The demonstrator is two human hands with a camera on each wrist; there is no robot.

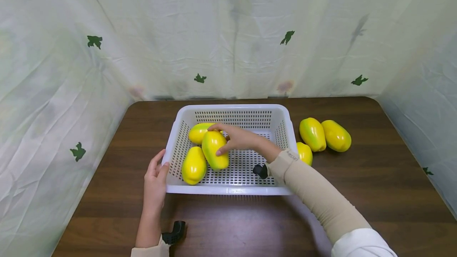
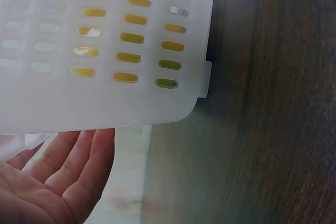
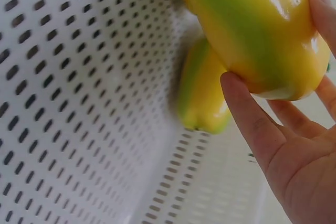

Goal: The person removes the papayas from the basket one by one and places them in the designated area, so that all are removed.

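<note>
A white plastic basket (image 1: 228, 190) with slotted walls stands on the table. My right hand (image 1: 240, 137) reaches into it and holds a yellow-green papaya (image 1: 214, 152) between thumb and fingers; in the right wrist view the same papaya (image 3: 262, 35) is tilted, its rounded end toward the palm. Two more fruits lie in the basket, a rear papaya (image 1: 200, 133) and a front papaya (image 1: 194, 166). At the basket's left rim, my left hand (image 1: 155, 179) grips the edge. The left wrist view shows its fingers (image 2: 86, 166) partly hidden behind the rim.
Right of the basket lie three papayas: one (image 1: 304, 154) close to its wall, partly covered by the right sleeve, and a pair (image 1: 312, 134) farther back. The brown wooden table (image 1: 375, 185) ends against a pale curtain (image 1: 232, 43) with green leaf prints.
</note>
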